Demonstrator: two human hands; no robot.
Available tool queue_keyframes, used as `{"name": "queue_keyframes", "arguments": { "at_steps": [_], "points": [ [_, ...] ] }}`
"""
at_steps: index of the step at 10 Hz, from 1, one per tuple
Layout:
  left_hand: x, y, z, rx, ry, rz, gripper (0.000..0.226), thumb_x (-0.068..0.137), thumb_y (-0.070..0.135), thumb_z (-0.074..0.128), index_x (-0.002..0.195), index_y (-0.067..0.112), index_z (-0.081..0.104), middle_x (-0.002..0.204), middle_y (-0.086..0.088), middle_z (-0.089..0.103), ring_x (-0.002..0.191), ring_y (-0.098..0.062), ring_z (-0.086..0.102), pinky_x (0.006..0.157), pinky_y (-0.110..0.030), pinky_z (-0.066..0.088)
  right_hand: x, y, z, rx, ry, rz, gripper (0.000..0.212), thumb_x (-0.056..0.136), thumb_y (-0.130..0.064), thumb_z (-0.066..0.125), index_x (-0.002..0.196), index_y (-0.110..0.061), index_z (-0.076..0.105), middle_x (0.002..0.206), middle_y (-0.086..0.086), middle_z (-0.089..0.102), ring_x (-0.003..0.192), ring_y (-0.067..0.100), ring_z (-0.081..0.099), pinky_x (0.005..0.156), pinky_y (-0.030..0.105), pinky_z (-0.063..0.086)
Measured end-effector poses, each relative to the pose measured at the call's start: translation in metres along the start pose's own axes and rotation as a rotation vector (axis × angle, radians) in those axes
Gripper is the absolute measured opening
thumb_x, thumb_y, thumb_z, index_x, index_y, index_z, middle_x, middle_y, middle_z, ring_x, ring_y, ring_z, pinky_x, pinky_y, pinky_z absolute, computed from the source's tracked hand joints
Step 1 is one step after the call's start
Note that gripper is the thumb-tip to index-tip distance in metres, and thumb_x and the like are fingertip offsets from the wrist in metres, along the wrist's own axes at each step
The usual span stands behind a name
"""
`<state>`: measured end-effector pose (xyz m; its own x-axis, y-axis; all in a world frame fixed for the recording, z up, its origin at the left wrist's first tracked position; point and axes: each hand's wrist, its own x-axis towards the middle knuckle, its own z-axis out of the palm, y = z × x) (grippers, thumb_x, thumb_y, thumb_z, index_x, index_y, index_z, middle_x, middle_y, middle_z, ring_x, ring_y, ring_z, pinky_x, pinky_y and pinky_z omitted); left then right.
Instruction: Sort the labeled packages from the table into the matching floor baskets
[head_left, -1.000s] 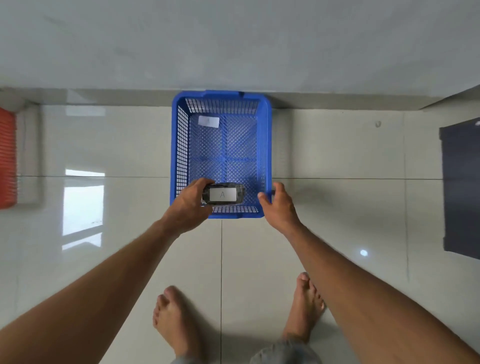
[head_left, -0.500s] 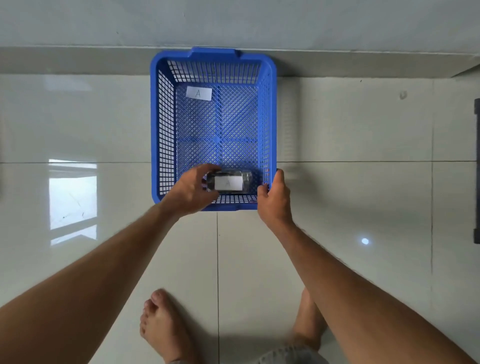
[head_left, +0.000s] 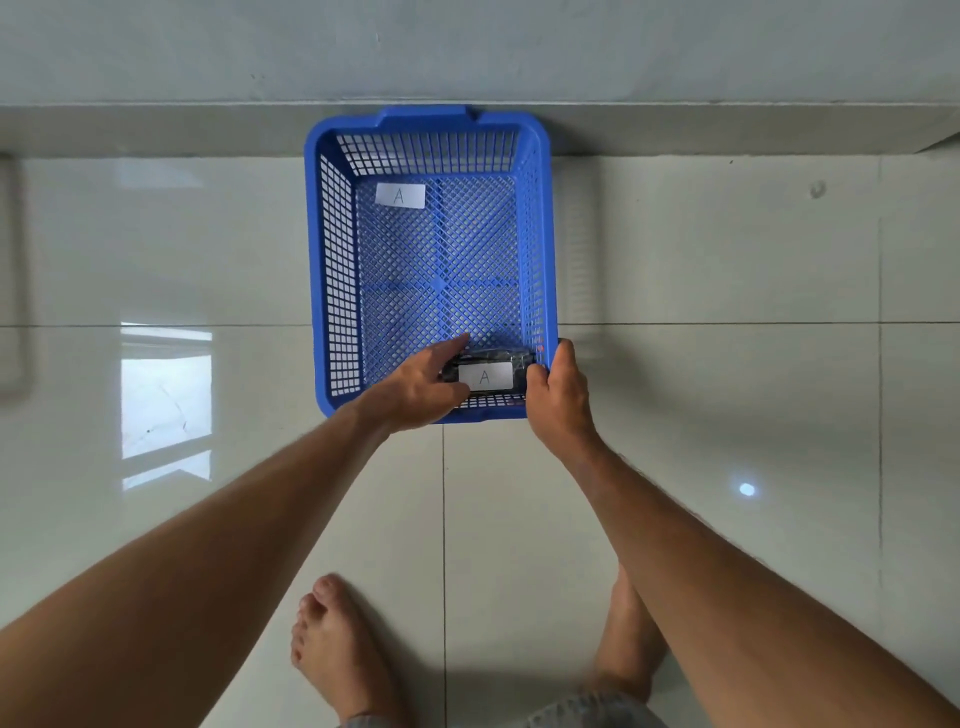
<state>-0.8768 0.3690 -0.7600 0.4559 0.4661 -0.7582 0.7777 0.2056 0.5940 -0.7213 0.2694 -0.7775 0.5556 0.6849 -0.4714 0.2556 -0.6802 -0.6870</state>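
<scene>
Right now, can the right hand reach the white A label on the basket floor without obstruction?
Probably yes. The right hand is at the near right corner of the blue basket. The label lies uncovered at the far end, with bare mesh between. The package stays near.

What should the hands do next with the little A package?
Probably let go. The package marked A sits low inside the blue basket, whose own label also reads A, and both the left hand and right hand are at its ends.
</scene>
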Motion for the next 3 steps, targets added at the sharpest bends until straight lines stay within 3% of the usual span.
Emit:
{"name": "queue_keyframes", "arguments": {
  "at_steps": [1, 2, 3],
  "points": [
    [-0.006, 0.002, -0.005, 0.055, -0.016, 0.029, 0.08, 0.083, 0.018, 0.058, 0.156, 0.031, 0.026, 0.157, -0.003, 0.029, 0.133, -0.024, 0.046, 0.11, -0.042, 0.042, -0.001, -0.003, -0.005, -0.038, -0.053, 0.03, 0.009, 0.091, -0.005, 0.046, 0.097, -0.008, 0.039, 0.085, 0.014, 0.056, 0.071, 0.028, 0.046, 0.06, 0.026, 0.029],
    [-0.024, 0.008, -0.011, 0.101, -0.019, 0.016, 0.083, 0.085, 0.022, 0.061, 0.157, 0.027, 0.021, 0.161, -0.002, 0.023, 0.144, -0.024, 0.033, 0.117, -0.042, 0.032, -0.001, -0.012, -0.017, -0.116, -0.103, 0.054, 0.022, 0.092, -0.01, 0.049, 0.111, -0.001, 0.045, 0.102, 0.022, 0.064, 0.086, 0.036, 0.058, 0.065, 0.032, 0.036],
    [-0.054, 0.019, -0.022, 0.227, 0.032, 0.093, 0.089, 0.083, 0.035, 0.062, 0.158, 0.02, 0.017, 0.163, -0.008, 0.021, 0.148, -0.026, 0.026, 0.119, -0.039, 0.026, -0.012, -0.033, -0.044, -0.213, -0.124, 0.052, 0.037, 0.094, -0.016, 0.051, 0.127, -0.002, 0.042, 0.122, 0.024, 0.06, 0.108, 0.041, 0.058, 0.083, 0.039, 0.045]
  ]
}}
